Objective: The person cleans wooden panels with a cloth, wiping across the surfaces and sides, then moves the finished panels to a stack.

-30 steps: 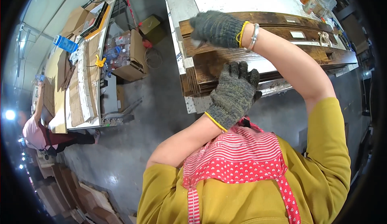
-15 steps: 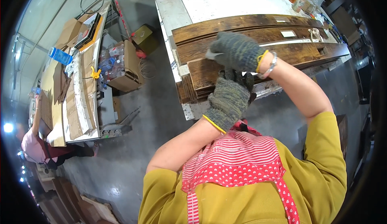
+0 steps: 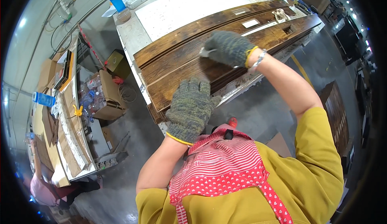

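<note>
- Left hand in a grey-green knitted glove [image 3: 190,108]: fingers straight, nearly together, lying on the front dark-brown wooden board [image 3: 268,40] near its left end, with nothing visibly gripped.
- Right hand in a matching glove [image 3: 229,48]: fingers curled around a small whitish piece [image 3: 207,52], too blurred to identify. Half a second ago it hovered just above the left fingers; now it's right of them, apart, so work seems farther along the board.
- Count: two hands, one piece, three uppermost boards beneath and beyond the fingers.

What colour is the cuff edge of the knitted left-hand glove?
Bright yellow cuff edge, shown best in the head view.
</note>
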`<action>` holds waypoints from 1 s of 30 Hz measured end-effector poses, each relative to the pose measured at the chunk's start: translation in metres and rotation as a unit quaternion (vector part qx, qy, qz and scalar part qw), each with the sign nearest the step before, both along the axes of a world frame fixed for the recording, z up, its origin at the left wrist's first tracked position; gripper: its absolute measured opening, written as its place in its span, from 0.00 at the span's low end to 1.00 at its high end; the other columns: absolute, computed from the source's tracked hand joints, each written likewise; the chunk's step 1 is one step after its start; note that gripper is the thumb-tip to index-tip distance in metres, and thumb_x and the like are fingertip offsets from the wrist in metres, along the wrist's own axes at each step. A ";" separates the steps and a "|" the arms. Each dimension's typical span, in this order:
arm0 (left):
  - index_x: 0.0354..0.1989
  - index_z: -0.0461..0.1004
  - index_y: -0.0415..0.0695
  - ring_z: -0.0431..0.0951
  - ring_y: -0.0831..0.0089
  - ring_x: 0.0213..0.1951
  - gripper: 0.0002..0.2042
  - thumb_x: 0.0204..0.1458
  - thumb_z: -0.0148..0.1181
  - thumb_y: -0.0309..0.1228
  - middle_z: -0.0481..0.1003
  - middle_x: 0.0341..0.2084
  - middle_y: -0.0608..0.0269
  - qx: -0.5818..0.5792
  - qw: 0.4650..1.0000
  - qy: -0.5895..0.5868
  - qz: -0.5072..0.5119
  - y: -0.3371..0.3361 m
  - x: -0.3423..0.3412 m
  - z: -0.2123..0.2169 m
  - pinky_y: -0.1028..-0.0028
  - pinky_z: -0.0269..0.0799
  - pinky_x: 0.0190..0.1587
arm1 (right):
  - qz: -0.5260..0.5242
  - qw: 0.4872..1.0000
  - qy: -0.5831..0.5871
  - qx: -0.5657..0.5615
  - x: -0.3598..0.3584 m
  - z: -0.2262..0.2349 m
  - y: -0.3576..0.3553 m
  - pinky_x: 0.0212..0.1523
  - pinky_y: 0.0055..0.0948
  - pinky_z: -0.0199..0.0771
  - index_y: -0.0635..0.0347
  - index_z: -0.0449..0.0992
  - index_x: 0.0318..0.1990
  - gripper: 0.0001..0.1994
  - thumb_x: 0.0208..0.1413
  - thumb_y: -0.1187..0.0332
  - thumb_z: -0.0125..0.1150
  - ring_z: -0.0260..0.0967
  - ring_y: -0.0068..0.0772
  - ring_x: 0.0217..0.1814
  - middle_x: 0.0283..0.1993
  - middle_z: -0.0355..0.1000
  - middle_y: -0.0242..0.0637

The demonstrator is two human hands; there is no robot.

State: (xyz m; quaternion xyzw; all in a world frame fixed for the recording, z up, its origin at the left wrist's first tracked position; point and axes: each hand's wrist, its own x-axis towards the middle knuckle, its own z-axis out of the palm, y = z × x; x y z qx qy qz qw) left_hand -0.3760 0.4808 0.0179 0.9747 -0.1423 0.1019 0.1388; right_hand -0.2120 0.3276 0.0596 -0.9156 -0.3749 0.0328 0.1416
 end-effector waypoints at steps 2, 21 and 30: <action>0.51 0.73 0.39 0.72 0.49 0.53 0.28 0.54 0.57 0.53 0.73 0.51 0.43 -0.003 1.000 0.011 -0.007 -0.003 0.001 0.006 0.54 0.68 0.54 | -0.050 0.997 -0.035 -0.049 0.009 0.010 -0.035 0.44 0.42 0.75 0.60 0.82 0.37 0.15 0.59 0.57 0.58 0.77 0.50 0.39 0.35 0.78 0.49; 0.38 0.76 0.42 0.77 0.52 0.40 0.13 0.56 0.58 0.40 0.77 0.35 0.50 0.113 0.992 0.060 0.023 -0.036 0.036 0.061 0.57 0.71 0.43 | -0.100 0.991 -0.075 -0.055 0.097 0.008 -0.198 0.45 0.41 0.77 0.62 0.82 0.32 0.15 0.58 0.58 0.58 0.77 0.48 0.38 0.34 0.78 0.52; 0.34 0.74 0.44 0.77 0.47 0.34 0.11 0.58 0.52 0.39 0.77 0.28 0.47 0.166 0.980 0.112 -0.006 -0.118 0.130 0.044 0.52 0.71 0.39 | 0.083 0.995 -0.052 0.022 0.101 -0.017 -0.163 0.42 0.44 0.75 0.59 0.80 0.28 0.12 0.55 0.61 0.57 0.74 0.52 0.35 0.30 0.75 0.51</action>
